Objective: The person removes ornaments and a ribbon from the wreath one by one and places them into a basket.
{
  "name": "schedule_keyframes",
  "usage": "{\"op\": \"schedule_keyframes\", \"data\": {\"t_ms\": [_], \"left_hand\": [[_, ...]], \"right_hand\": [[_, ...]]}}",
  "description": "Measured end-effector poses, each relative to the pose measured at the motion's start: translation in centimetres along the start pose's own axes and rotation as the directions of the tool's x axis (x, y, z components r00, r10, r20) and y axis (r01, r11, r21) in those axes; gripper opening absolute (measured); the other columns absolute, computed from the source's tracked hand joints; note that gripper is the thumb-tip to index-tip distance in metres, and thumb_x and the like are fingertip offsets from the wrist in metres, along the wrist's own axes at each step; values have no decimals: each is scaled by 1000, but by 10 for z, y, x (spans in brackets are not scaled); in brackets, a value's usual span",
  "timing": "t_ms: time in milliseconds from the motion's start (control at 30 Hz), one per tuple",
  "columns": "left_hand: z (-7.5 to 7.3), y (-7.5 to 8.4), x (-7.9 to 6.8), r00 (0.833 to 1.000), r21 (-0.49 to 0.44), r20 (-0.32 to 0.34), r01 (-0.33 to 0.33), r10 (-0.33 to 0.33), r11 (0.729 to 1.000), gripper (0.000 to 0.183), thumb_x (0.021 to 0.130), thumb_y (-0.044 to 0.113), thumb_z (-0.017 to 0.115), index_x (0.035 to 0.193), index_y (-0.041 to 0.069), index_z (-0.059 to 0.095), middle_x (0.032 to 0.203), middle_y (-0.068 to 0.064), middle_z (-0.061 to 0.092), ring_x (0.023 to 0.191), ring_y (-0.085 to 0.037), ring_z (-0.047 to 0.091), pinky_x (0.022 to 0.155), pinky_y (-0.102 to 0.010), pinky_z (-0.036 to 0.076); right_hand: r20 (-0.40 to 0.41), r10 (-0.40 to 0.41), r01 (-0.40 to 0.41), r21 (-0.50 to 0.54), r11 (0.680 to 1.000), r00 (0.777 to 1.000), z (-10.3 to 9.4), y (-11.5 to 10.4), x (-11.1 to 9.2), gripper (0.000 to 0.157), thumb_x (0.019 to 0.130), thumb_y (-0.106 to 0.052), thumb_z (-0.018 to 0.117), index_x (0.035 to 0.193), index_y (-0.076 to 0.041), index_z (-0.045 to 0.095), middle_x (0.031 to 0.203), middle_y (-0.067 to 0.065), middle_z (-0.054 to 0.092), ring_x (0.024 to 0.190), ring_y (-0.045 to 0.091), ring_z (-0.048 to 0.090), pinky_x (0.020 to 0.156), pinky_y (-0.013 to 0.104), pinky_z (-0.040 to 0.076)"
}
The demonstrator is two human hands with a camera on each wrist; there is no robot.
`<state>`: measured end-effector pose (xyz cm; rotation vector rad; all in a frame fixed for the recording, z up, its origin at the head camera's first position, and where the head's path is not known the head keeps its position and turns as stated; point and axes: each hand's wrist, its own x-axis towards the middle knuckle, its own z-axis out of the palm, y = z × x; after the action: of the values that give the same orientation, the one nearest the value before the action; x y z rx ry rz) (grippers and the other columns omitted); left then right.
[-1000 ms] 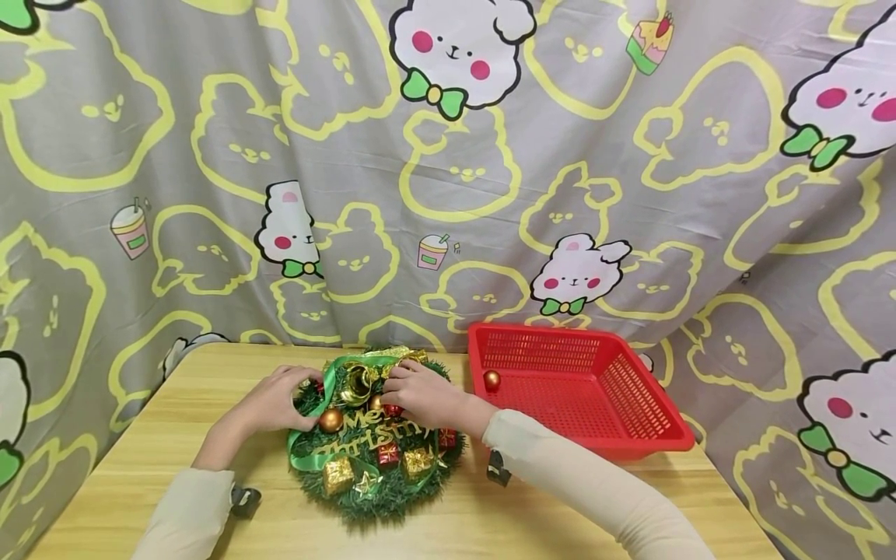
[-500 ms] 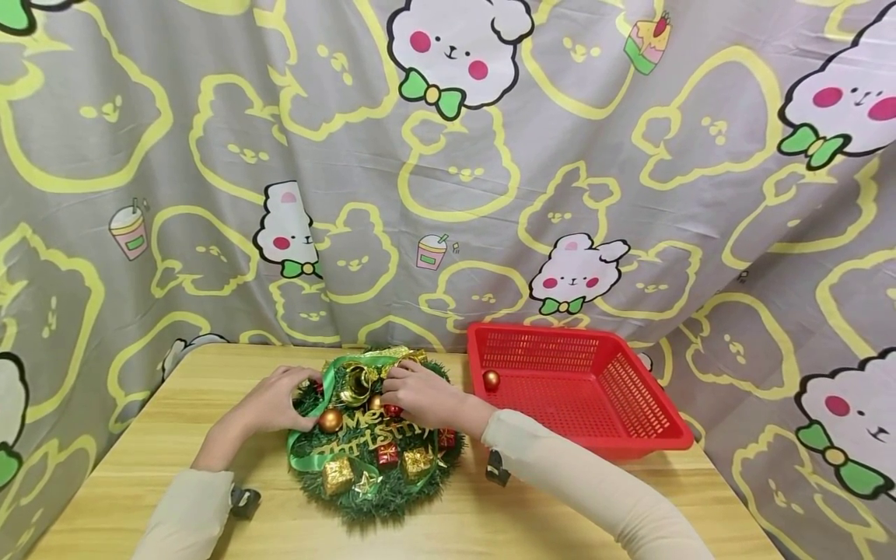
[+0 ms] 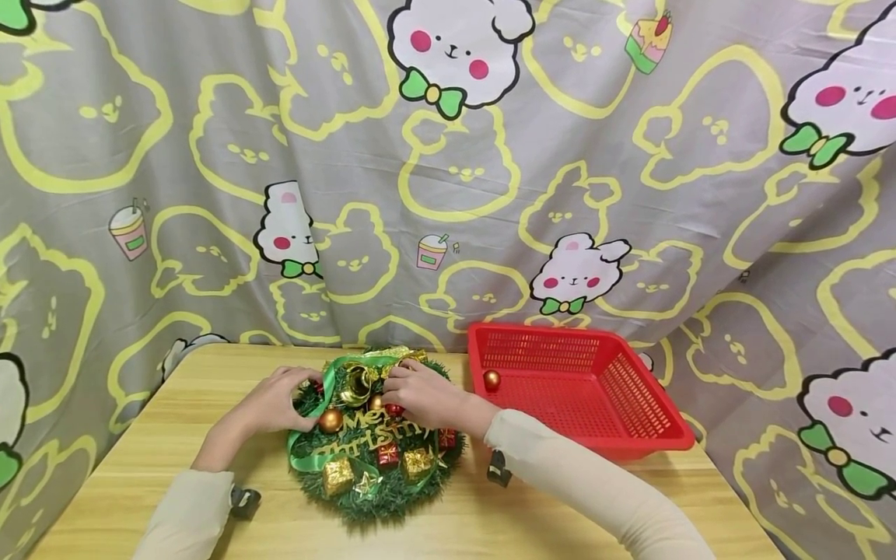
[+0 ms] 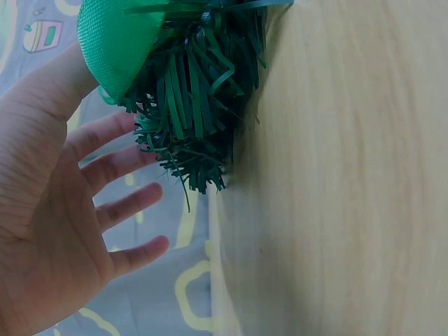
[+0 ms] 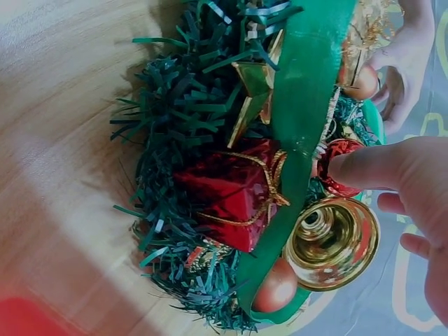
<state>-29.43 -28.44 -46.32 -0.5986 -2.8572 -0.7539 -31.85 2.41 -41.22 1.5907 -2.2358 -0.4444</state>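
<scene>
A round green tinsel wreath [image 3: 378, 502] lies on the table, with gold "Merry Christmas" lettering [image 3: 364, 439], a green ribbon [image 3: 311, 463], gold bells [image 3: 358, 383] and small gift boxes [image 3: 339, 474]. My left hand [image 3: 280, 400] rests against the wreath's left edge, thumb close to a gold ball [image 3: 331, 420]. In the left wrist view its fingers [image 4: 129, 206] are spread and fairly straight; the thumb tip hides behind the ribbon. My right hand [image 3: 423, 400] reaches over the wreath's upper right. It pinches a shiny red ornament [image 5: 341, 166] beside a bell [image 5: 332, 245]; its fingertips are partly hidden.
A red plastic basket [image 3: 574, 443] stands right of the wreath, with one gold ball [image 3: 492, 379] inside. A grey cartoon-print curtain [image 3: 462, 194] hangs behind the wooden table [image 3: 175, 404].
Both hands stay in nearly the same places. The red ornament beneath my right hand shifts very slightly; the wreath and basket stay put.
</scene>
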Motion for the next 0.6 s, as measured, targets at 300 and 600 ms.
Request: {"op": "schedule_keyframes", "data": {"t_ms": [300, 600], "left_hand": [[0, 0, 0, 1000, -1, 1, -2, 2, 1000, 76, 67, 31, 91, 134, 8, 62, 137, -16, 63, 128, -44, 50, 99, -66, 48], [-1, 2, 0, 1000, -5, 5, 5, -5, 1000, 76, 67, 31, 91, 134, 9, 62, 137, -16, 63, 128, -44, 50, 99, -66, 48]], "right_hand": [[12, 9, -10, 47, 999, 1000, -12, 1, -3, 31, 87, -17, 77, 118, -23, 75, 114, -11, 71, 114, 11, 60, 107, 32, 46], [53, 48, -53, 115, 992, 997, -27, 7, -7, 35, 84, -12, 77, 118, -21, 75, 119, -8, 72, 119, 13, 59, 109, 34, 47]]}}
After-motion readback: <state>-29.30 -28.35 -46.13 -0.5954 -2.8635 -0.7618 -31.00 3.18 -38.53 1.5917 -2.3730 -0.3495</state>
